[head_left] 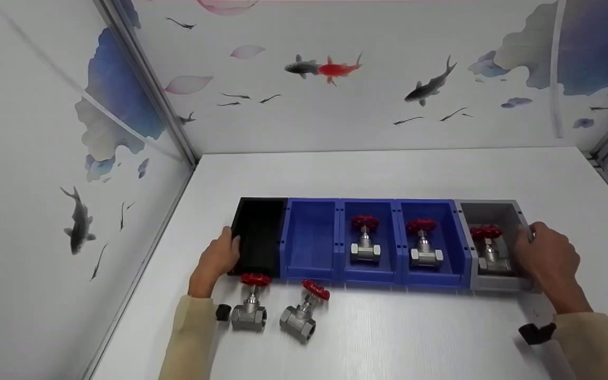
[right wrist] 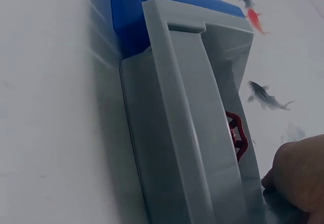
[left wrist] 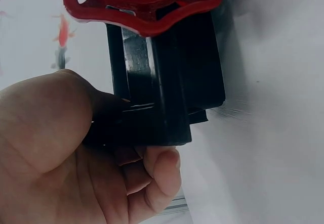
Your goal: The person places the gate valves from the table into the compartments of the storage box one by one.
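Viewing remotely, I record five joined bins in a row across the worktop. From left to right they are the black bin, the first blue bin, the second blue bin, the third blue bin and the gray bin.

Left hand: gripping the left end of the black bin; the left wrist view shows fingers curled beneath that end. Right hand: gripping the right wall of the gray bin; in the right wrist view I see only part of it at the edge.

Valves, each with a red handwheel: one in the second blue bin, one in the third, and one in the gray bin, close by the right hand. Two more lie on the near side of the row: the left loose valve by the black bin, and the right loose valve, tilted, just beside it. I cannot tell whether the former touches the black bin.

Both arms wear beige sleeves. The far wall carries printed fish.
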`<state>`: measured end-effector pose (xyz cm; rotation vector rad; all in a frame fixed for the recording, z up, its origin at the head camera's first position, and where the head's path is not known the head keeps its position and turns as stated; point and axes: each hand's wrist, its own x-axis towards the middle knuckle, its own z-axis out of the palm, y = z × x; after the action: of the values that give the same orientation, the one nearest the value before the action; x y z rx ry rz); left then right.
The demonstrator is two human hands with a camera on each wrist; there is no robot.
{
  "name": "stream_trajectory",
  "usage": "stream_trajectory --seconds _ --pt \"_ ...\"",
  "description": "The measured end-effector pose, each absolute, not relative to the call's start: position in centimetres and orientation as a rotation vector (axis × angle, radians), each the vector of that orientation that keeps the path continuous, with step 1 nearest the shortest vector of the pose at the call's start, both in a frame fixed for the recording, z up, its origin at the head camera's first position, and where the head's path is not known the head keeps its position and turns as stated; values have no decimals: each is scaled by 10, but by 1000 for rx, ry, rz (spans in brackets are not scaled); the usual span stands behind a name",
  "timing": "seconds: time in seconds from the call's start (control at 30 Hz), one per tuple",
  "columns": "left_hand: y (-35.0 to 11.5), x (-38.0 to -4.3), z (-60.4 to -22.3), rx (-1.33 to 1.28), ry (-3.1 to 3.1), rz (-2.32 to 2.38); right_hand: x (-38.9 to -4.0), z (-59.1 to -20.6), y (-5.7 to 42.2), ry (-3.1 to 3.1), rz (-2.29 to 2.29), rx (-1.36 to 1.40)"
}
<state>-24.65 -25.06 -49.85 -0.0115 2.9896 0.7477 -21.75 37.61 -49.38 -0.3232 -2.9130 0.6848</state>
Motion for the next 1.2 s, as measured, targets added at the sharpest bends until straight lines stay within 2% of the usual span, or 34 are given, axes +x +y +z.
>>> stream_trajectory --seconds 1.2 --pt "-246 -244 -499 -38 3106 599 -220 -500 377 -3010 695 -321"
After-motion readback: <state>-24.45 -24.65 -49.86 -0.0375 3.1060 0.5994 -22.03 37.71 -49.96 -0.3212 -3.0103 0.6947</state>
